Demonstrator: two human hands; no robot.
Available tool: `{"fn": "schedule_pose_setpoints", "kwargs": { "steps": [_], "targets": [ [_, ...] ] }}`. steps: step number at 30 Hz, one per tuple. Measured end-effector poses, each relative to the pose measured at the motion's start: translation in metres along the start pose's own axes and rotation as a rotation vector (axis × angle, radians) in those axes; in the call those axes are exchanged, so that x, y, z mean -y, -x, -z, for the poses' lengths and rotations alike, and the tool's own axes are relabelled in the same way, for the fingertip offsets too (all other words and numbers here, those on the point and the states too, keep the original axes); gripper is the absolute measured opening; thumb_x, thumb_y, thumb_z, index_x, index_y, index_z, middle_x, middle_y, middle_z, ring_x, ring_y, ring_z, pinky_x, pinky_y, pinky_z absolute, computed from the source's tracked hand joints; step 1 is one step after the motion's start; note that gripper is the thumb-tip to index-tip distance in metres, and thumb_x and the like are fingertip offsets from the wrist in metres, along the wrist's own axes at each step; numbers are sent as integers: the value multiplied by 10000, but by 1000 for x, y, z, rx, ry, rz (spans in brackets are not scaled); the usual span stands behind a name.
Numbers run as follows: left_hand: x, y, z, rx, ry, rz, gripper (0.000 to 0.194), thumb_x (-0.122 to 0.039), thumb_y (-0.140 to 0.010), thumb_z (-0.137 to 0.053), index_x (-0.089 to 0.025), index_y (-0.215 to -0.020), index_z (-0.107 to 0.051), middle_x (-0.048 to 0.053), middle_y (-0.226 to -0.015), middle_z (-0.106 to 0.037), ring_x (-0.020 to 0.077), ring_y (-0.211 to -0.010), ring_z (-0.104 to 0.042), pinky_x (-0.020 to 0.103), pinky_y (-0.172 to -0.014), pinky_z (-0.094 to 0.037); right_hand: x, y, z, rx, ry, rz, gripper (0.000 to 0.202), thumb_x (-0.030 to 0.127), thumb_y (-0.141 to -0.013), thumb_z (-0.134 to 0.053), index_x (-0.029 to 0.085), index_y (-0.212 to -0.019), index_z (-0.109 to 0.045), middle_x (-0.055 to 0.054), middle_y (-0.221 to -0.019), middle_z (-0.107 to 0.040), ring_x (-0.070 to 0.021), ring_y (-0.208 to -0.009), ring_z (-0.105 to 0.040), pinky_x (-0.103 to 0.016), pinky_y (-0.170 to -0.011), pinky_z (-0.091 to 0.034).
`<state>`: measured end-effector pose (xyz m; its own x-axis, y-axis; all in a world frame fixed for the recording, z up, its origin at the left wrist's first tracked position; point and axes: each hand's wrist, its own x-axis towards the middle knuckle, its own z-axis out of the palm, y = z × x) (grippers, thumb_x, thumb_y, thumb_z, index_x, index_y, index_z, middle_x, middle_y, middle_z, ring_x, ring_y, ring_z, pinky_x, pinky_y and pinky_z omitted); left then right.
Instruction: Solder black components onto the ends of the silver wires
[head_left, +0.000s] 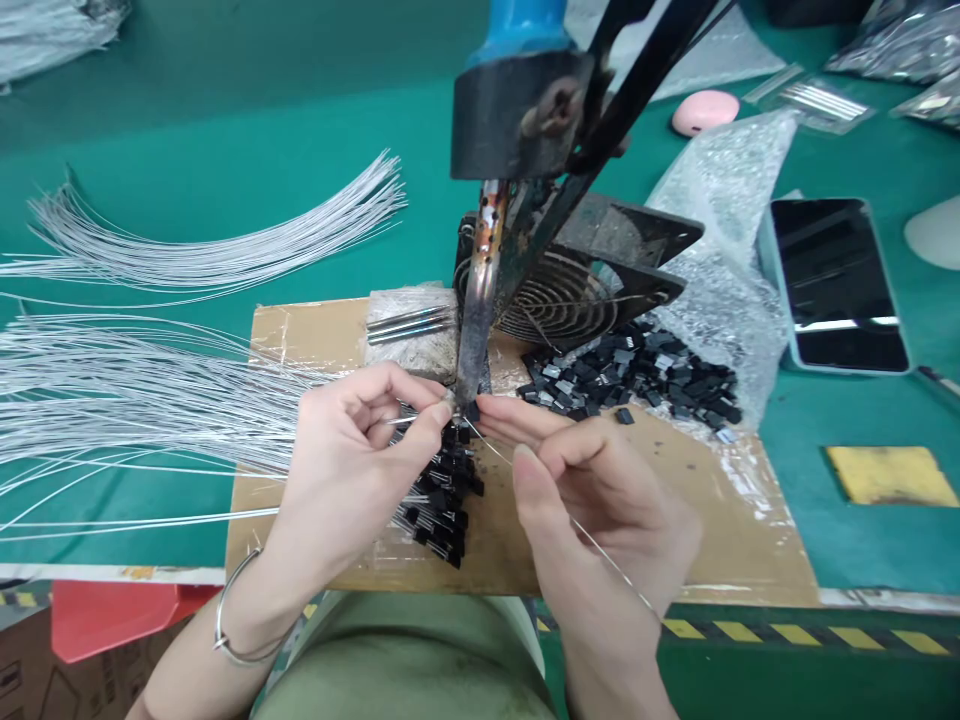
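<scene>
Head view: a small black connector (472,411) sits by the tip of the soldering iron (475,340), mid-scene; the left hand (364,440) pinches a pale wire (400,421) in its grip, the right hand (607,490) a thin metal wire (491,446). Loose connectors (637,372) heap right, white wires (150,390) left.

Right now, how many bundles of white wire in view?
2. The upper bundle curves across the green table at the upper left; the lower bundle fans out below it, reaching the left hand. More wire may be hidden behind that hand.
</scene>
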<state>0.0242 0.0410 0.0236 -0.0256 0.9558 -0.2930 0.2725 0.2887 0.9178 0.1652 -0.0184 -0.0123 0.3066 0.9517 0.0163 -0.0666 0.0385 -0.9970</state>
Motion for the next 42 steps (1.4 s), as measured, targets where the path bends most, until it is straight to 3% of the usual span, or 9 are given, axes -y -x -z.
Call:
{"fn": "schedule_pose_setpoints", "kwargs": {
  "steps": [4, 22, 33, 42],
  "targets": [
    [0, 0, 0, 12, 9, -10, 140, -192, -799, -788, -170, -694, -697, -1, -749, -716, 73, -545, -410, 240, -499, -272, -1, 0, 0, 1, -2, 2, 214, 94, -964, -674, 232, -807, -624, -1, -1205, -828, -165, -1113, -802, -297, -1056, -642],
    [-1, 0, 0, -8, -11, -13, 134, -201, -785, -790, -174, -686, -702, 17, -744, -737, 84, -534, -439, 237, -485, -284, -1, 2, -1, -22, 0, -10, 206, 110, -948, -693, 225, -791, -623, -61, -1194, -830, -232, -1108, -808, -399, -1031, -670],
    [1, 1, 1, -6, -14, -8, 123, -194, -791, -788, -172, -702, -706, 12, -776, -735, 81, -548, -438, 249, -500, -273, -2, 2, -2, 1, -24, -1, 211, 72, -952, -685, 227, -818, -634, -24, -1206, -827, -180, -1133, -797, -326, -1056, -648],
    [3, 0, 0, 6, -24, -27, 125, -198, -806, -785, -171, -710, -711, -12, -726, -694, 72, -545, -414, 246, -491, -244, -4, 3, -1, -16, -6, 32, 202, 82, -961, -676, 222, -819, -645, -29, -1204, -829, -190, -1126, -801, -319, -1047, -650]
  ]
}}
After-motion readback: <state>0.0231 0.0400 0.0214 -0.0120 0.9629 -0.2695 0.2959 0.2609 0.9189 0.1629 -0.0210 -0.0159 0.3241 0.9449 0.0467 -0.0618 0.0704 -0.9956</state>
